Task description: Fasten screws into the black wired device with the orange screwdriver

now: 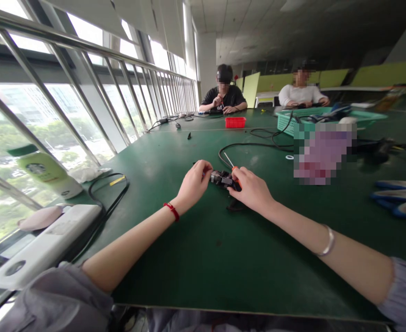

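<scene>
Pinching one end of a small black part [220, 178] between curled fingers, a worker's left hand [194, 182] holds it low over the tabletop [196, 258], about midway between the window side and the right edge; whether the part rests on the surface cannot be told from where one stands. The right hand [253, 190] is closed on the part's other end and, in the same grasp, on an orange-handled screwdriver [229, 162], whose bare shaft slants up towards the far edge, its tip clear of the part. A red cord [171, 211] circles the left wrist and a pale bangle [328, 240] the right forearm.

The work would likely go best with the part set flat on the green surface, both wrists planted, and the tool brought squarely in line before any turn, since so small a piece could easily twist out of the fingers.

A black cable [247, 145] loops just behind the hands. Further out, gloves [399, 198] lie at the right edge, and a white power strip [44, 249] and a green-capped bottle [47, 170] sit along the window edge. A red tray [235, 122] and a green basket [289, 121] stand towards the far end, where two other people [224, 94] sit at work of their own
</scene>
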A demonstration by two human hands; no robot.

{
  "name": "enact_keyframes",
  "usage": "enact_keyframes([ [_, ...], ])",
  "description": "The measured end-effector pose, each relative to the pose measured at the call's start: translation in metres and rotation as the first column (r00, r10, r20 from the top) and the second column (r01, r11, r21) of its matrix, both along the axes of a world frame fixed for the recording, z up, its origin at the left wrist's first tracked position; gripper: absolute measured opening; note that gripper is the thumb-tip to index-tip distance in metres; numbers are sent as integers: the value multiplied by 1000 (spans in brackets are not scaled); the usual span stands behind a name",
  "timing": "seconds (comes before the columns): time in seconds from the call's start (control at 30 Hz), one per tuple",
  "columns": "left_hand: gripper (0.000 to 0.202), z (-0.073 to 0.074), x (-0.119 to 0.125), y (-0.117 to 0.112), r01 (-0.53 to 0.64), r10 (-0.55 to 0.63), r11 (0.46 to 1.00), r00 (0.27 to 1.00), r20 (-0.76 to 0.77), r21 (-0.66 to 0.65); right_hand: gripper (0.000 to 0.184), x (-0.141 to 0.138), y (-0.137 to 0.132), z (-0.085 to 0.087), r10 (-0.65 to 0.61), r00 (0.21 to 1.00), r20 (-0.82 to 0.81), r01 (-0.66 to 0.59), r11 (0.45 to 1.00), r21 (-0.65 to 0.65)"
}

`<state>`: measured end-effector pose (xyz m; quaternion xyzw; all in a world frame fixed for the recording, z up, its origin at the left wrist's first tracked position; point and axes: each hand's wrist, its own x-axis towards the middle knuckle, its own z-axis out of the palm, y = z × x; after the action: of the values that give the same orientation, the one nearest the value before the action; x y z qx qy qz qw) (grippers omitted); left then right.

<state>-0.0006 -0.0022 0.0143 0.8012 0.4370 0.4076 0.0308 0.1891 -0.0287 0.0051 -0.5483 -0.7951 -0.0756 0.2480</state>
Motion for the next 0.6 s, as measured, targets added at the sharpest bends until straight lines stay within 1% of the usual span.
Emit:
enact_keyframes([
  [0.07, 3, -3, -5, -1, -33, 33, 999, 999, 8, -26, 19, -1, 1, -2, 0, 1000, -12, 0, 1000, 1],
  [0.13, 4, -4, -10, -2, -63, 63, 997, 998, 14, -38, 18, 1, 1, -3, 0, 1000, -22, 0, 1000, -2],
  [0.2, 4, -2, -11, -5, -43, 43, 998, 999, 3, -47, 18, 3, 0, -3, 1, 1000, -29, -1, 1000, -7],
  [0.23, 4, -1, -10, -7, -2, 1, 998, 1000, -17, -58, 17, 4, 0, -4, 2, 1000, -32, -3, 1000, -10],
  [0.3, 5, 1, -5, -15, 126, -135, 987, 986, -96, -96, 16, 5, -1, -4, 10, 999, -33, -10, 1000, -15],
  [0.37, 8, 2, 2, -25, 247, -274, 958, 939, -208, -145, 16, 6, 0, -5, 22, 999, -33, -23, 1000, -17],
  [0.43, 15, 2, 10, -36, 301, -343, 938, 880, -327, -174, 16, 7, 0, -5, 37, 999, -35, -38, 999, -18],
  [0.5, 20, 1, 15, -44, 296, -334, 943, 839, -430, -155, 15, 8, 1, -6, 52, 998, -37, -53, 998, -18],
  [0.6, 21, 0, 20, -51, 264, -272, 960, 805, -527, -93, 15, 10, 2, -6, 69, 997, -42, -70, 997, -18],
])
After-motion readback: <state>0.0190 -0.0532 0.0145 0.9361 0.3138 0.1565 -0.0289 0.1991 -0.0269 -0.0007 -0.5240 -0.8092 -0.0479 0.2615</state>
